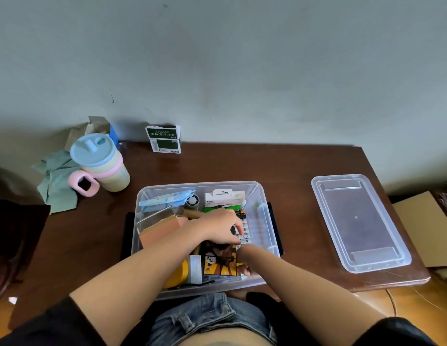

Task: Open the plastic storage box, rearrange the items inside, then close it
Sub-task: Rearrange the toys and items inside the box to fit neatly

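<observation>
The clear plastic storage box [263, 196] stands open on the brown table in front of me, its lid [359, 221] lying flat to the right. Inside are a salmon box [162, 232], a blue packet [167, 199], a white Belkin package [223, 197], a row of batteries [244, 233], a panda-print card box [220, 262] and a yellow round thing [180, 274]. My left hand [221, 227] reaches into the middle, fingers curled round a small dark round object. My right hand [244, 263] dips into the near right corner, fingers bent down and mostly hidden.
A pastel cup with a blue lid [102, 162], a pink handle piece [83, 183] and a green cloth [58, 186] sit at the back left. A green-and-white carton [163, 139] stands by the wall. Cardboard [427, 228] lies beyond the table's right edge.
</observation>
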Tool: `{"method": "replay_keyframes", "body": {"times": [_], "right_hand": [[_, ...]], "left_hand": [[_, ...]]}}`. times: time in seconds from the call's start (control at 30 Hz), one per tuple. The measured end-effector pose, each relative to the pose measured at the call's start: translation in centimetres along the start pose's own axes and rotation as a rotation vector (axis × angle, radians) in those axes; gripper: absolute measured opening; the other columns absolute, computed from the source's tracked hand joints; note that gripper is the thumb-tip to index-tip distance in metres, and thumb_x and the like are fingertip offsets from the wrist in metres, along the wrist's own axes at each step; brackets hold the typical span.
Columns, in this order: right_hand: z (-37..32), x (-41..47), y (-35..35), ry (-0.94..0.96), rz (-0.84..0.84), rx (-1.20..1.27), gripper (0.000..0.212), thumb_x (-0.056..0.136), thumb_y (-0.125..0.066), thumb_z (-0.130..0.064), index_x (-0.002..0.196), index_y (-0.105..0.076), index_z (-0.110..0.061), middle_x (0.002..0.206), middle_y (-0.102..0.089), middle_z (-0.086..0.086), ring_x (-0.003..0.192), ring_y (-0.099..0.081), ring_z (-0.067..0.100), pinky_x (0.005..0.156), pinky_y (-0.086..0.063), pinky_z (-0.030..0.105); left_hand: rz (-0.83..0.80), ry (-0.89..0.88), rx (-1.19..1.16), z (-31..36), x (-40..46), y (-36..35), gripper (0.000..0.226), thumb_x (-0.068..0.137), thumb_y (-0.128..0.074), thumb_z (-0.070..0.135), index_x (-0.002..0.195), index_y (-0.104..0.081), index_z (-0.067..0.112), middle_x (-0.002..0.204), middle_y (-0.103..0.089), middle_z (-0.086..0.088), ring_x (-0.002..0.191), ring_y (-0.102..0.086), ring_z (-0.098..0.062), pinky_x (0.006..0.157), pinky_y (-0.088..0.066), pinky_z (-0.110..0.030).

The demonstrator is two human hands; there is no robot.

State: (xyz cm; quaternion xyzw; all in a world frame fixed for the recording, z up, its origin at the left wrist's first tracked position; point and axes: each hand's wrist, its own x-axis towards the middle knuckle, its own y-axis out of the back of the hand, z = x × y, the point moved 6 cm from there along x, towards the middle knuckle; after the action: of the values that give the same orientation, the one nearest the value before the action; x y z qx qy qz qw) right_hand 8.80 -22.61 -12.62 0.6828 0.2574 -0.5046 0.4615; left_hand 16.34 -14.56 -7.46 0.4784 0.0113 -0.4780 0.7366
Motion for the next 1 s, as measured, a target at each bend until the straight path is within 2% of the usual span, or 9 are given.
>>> {"method": "replay_keyframes", "body": {"times": [0.13, 0.23, 0.3, 0.4, 0.5, 0.6, 0.67, 0.87, 1.0], "right_hand": [[0.1, -0.1, -0.2, -0.053, -0.051, 0.023, 0.035, 0.095, -0.039, -0.002, 0.061, -0.045, -0.008, 0.033, -0.048, -0.001, 0.053, -0.040, 0.015, 0.051, -0.033, 0.021], [-0.1, -0.6, 0.1, 0.041, -0.016, -0.082, 0.015, 0.091, -0.051, -0.009, 0.080, -0.061, -0.010, 0.072, -0.067, 0.007, 0.058, -0.051, 0.015, 0.052, -0.040, 0.020], [-0.3, -0.4, 0.1, 0.046, -0.012, -0.175, 0.023, 0.091, -0.051, -0.008, 0.106, -0.067, -0.001, 0.097, -0.070, 0.015, 0.055, -0.047, 0.013, 0.052, -0.038, 0.021], [-0.5, -0.9, 0.8, 0.060, 0.015, -0.267, 0.022, 0.090, -0.052, -0.010, 0.089, -0.072, -0.001, 0.073, -0.072, 0.010, 0.060, -0.053, 0.018, 0.053, -0.037, 0.024], [-0.9, -1.3, 1.6, 0.182, 0.024, -0.211, 0.012, 0.089, -0.058, -0.011, 0.094, -0.066, -0.006, 0.107, -0.070, 0.015, 0.076, -0.071, 0.014, 0.055, -0.047, 0.019], [-1.1, -1.9, 2.0, 0.238, -0.055, -0.132, 0.020, 0.091, -0.059, -0.010, 0.108, -0.066, -0.002, 0.112, -0.067, 0.020, 0.099, -0.067, 0.025, 0.082, -0.054, 0.029], [-1.3, -2.0, 2.4, 0.234, -0.021, -0.151, 0.025, 0.092, -0.056, -0.011, 0.113, -0.067, -0.002, 0.114, -0.067, 0.016, 0.096, -0.063, 0.021, 0.091, -0.049, 0.033], [-1.3, -1.2, 1.0, 0.157, -0.070, -0.375, 0.037, 0.095, -0.049, -0.007, 0.132, -0.051, -0.001, 0.130, -0.053, 0.019, 0.116, -0.052, 0.031, 0.087, -0.041, 0.033], [-0.7, -0.8, 0.3, 0.112, -0.105, -0.324, 0.040, 0.096, -0.038, 0.000, 0.136, -0.040, 0.007, 0.120, -0.059, 0.022, 0.101, -0.062, 0.032, 0.070, -0.049, 0.034]], "left_hand": [[0.000, -0.002, -0.029, 0.0, -0.2, 0.3, 0.029, 0.084, -0.063, 0.036, 0.111, -0.067, 0.028, 0.119, -0.054, 0.003, 0.106, -0.055, -0.017, 0.089, -0.046, -0.034], [-0.009, 0.005, -0.044, 0.0, -0.3, 0.4, 0.030, 0.084, -0.063, 0.036, 0.112, -0.066, 0.028, 0.121, -0.054, 0.002, 0.106, -0.055, -0.017, 0.091, -0.047, -0.037], [-0.015, 0.010, -0.060, 0.0, -0.4, 0.5, 0.031, 0.084, -0.063, 0.036, 0.114, -0.066, 0.027, 0.121, -0.056, 0.002, 0.106, -0.055, -0.017, 0.092, -0.047, -0.038], [-0.024, -0.009, -0.061, 0.1, -0.4, 0.5, 0.033, 0.086, -0.063, 0.037, 0.116, -0.065, 0.025, 0.123, -0.054, 0.001, 0.109, -0.053, -0.018, 0.093, -0.045, -0.036], [-0.026, -0.034, -0.032, 0.1, -0.4, 0.5, 0.034, 0.086, -0.063, 0.040, 0.117, -0.065, 0.025, 0.123, -0.054, 0.000, 0.111, -0.052, -0.018, 0.094, -0.044, -0.036], [-0.021, -0.037, -0.034, 0.0, -0.3, 0.5, 0.036, 0.085, -0.064, 0.044, 0.116, -0.065, 0.027, 0.121, -0.054, 0.000, 0.109, -0.053, -0.017, 0.092, -0.045, -0.035], [-0.022, -0.040, -0.028, -0.1, -0.2, 0.5, 0.035, 0.085, -0.064, 0.045, 0.116, -0.065, 0.027, 0.119, -0.054, 0.001, 0.107, -0.053, -0.016, 0.089, -0.045, -0.033], [-0.040, -0.047, -0.046, -0.3, -0.4, 0.1, 0.036, 0.085, -0.065, 0.039, 0.118, -0.064, 0.026, 0.122, -0.055, 0.003, 0.107, -0.053, -0.015, 0.089, -0.047, -0.035], [-0.046, -0.046, -0.056, -0.4, -0.6, 0.0, 0.039, 0.084, -0.067, 0.042, 0.120, -0.063, 0.025, 0.124, -0.052, 0.001, 0.110, -0.052, -0.016, 0.093, -0.047, -0.038]]}}
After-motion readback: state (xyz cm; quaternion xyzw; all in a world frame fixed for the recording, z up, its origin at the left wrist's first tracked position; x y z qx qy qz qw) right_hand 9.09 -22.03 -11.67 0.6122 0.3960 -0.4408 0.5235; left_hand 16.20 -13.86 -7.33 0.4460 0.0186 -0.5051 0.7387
